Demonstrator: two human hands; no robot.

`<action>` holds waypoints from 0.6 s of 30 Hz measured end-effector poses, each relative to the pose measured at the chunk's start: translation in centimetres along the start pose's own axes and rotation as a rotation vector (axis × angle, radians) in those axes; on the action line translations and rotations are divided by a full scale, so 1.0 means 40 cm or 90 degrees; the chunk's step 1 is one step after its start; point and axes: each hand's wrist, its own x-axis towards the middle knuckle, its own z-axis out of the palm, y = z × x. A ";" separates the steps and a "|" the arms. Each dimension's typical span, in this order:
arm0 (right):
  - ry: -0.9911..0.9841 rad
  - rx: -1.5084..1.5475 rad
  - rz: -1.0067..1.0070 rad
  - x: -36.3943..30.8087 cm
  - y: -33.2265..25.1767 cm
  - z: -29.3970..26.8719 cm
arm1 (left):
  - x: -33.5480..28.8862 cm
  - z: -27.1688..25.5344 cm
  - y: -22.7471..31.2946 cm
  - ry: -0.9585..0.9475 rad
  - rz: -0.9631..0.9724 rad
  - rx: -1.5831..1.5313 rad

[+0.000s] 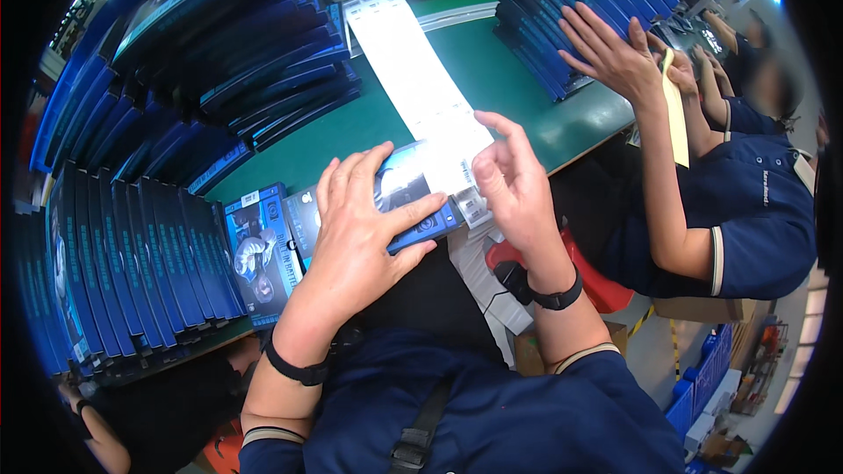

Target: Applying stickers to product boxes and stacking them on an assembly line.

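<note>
A flat dark-blue printed box (406, 177) lies on the green table in front of me, close to its near edge. My left hand (358, 224) rests across the box, fingers spread and palm down. A long strip of white labels (406, 61) runs from the back of the table to the box's right end and past the near edge. Beside the strip, my right hand (516, 189) has its thumb and index finger apart. I see nothing between them, and its other fingers are partly hidden. Another blue box (262, 254) lies to the left.
Stacks of blue boxes (237, 61) fill the left back, and a row of upright ones (145, 254) stands at the left. More boxes (588, 9) stand at the far right. A co-worker (720, 211) at the right holds a yellow sheet (673, 114). A red stool (601, 285) stands below.
</note>
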 end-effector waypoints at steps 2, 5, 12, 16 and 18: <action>-0.059 0.161 0.060 -0.016 -0.024 0.009 | -0.005 -0.010 0.015 0.020 0.015 0.003; -0.046 0.486 0.118 -0.045 -0.032 0.043 | -0.013 -0.030 0.036 0.065 0.079 -0.044; -0.239 0.851 0.235 -0.116 -0.092 0.103 | -0.038 -0.072 0.086 0.081 0.084 -0.088; -0.310 0.683 0.346 -0.140 -0.095 0.101 | -0.033 -0.110 0.116 0.063 0.076 -0.061; -0.245 0.457 0.154 -0.141 -0.084 0.094 | -0.034 -0.138 0.112 0.104 0.014 -0.012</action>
